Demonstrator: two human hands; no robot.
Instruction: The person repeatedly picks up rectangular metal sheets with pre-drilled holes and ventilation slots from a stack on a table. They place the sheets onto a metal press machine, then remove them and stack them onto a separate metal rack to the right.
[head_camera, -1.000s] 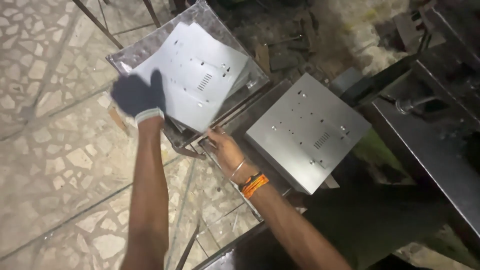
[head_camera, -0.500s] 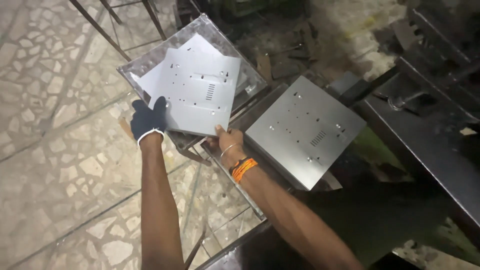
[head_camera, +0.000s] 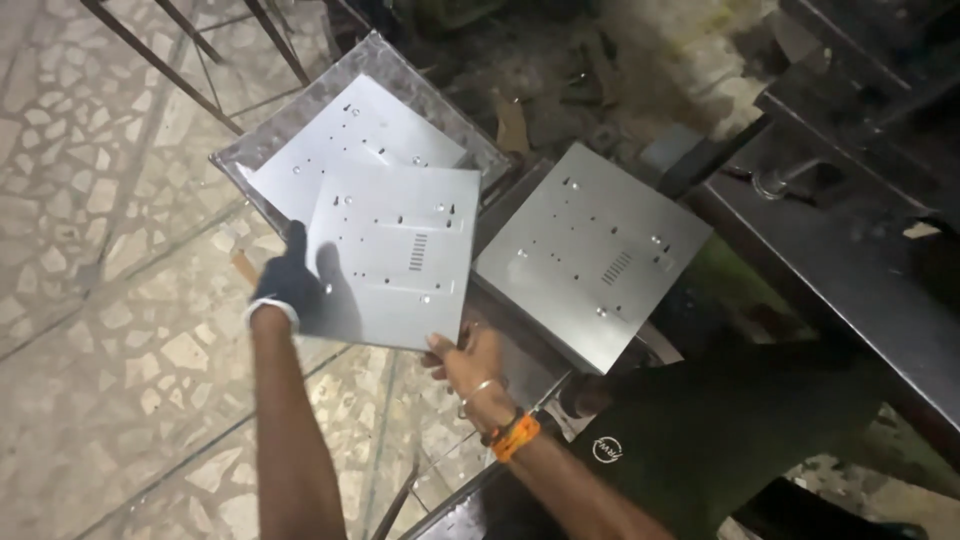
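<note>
I judge the thin grey punched metal sheet (head_camera: 392, 255) stiff, light, sharp-edged; my gloved left hand (head_camera: 283, 285) and bare right hand (head_camera: 468, 362) pinch opposite edges.

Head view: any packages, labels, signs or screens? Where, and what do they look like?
Round logo patch: on the dark green garment at lower right, beside the right hand's forearm; small white ring with marks inside, too small to make out.
No packages, signs or screens in view.
The punched grey metal sheet held by the gloved left hand and the right hand has holes and slots only, no label.
</note>
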